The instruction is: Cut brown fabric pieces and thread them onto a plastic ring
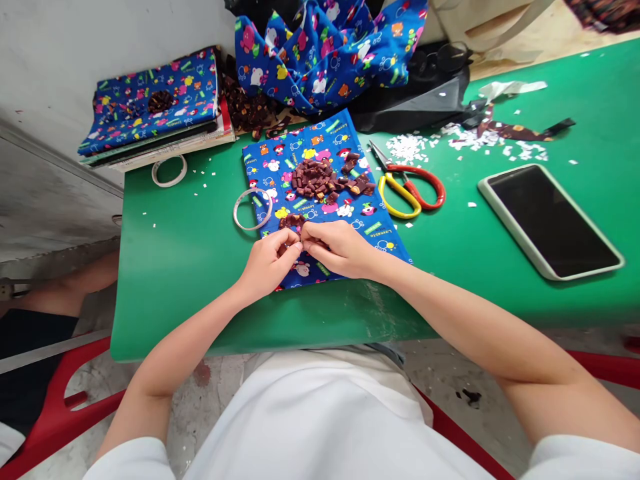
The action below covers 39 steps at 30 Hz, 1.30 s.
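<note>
My left hand (pixel 273 259) and my right hand (pixel 340 247) meet fingertip to fingertip over a folded blue cloth (pixel 380 230) printed with cartoon animals. Both are closed in a pinch, and whatever small thing they hold is hidden by the fingers. Just beyond them lie a few dark brown patterned pieces (pixel 293 221), partly covered by my hands. Farther up the cloth is a heap of small brown rolled or folded pieces (pixel 315 179), with some flatter brown scraps (pixel 357 183) at its right. A pale tape ring (pixel 235 212) rests across the cloth's left edge.
Scissors (pixel 407 193) with red and yellow handles lie right of the cloth. Beyond are white paper bits (pixel 407 148); a phone (pixel 553 220) sits farther right. Back left, a blue cloth (pixel 195 80) tops a stack, near another tape ring (pixel 169 171). A person's leg (pixel 65 290) shows at left.
</note>
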### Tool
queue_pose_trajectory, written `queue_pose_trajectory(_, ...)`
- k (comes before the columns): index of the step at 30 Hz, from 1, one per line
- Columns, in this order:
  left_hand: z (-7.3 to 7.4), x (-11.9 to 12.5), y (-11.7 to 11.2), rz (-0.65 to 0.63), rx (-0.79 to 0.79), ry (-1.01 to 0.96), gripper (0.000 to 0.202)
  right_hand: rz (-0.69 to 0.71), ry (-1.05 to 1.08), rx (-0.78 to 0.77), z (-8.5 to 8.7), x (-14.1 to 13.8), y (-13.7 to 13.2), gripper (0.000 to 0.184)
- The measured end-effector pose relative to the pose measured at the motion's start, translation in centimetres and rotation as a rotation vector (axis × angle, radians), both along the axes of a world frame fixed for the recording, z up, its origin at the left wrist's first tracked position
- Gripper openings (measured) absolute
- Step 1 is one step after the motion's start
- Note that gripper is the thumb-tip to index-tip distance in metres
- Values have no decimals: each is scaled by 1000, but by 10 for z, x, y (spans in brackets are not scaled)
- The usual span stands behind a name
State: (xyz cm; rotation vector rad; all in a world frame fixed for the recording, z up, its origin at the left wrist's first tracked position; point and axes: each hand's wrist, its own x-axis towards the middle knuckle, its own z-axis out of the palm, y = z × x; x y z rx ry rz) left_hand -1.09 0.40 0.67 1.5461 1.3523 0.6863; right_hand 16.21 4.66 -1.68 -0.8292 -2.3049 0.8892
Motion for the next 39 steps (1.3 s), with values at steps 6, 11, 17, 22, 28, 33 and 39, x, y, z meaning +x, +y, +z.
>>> queue_pose_trajectory(6,1,0,0,-6,-8,7,16,0,-21,14,-2,-1,0,10)
queue_pose_trajectory(11,0,0,0,-7,-10,-11,16,6,-15,44,-2,-1,-1,11)
queue_pose_trajectory(17,0,0,1,-3,-17,-18,16,13,-24,45,-1,0,-1,11)
queue_pose_trajectory(22,1,0,0,1,-19,-11,16,14,-33,35,-1,0,-1,12)
queue_pose_trajectory(28,1,1,-1,2,-11,11,15,17,-35,38,-1,1,0,14)
queue_pose_trajectory(33,1,1,-1,-7,-8,17,16,21,-46,39,-2,1,-1,16)
queue_pose_trajectory(39,0,1,-1,-12,1,21,14,20,-59,35,-2,0,-1,16)
